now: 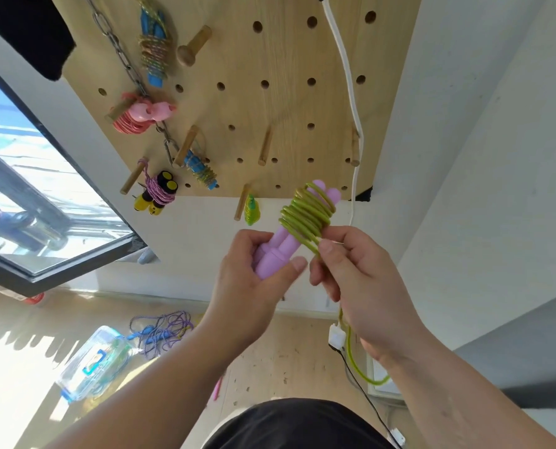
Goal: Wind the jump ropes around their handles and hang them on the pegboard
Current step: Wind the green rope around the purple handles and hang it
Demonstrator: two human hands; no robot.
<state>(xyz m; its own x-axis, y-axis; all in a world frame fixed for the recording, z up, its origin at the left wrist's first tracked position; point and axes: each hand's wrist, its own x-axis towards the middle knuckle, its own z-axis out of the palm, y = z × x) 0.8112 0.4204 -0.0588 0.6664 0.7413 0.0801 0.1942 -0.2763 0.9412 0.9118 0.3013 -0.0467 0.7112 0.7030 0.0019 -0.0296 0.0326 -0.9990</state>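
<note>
- L hand: fingers curled round lower end of paired lilac handles, held up near bottom edge of pegboard.
- R hand: thumb + forefinger pinch green rope just below its coil on upper half of handles; slack hangs under wrist.
- Bkgd: pink rope wound, hung on peg; loose rope on floor.
</note>
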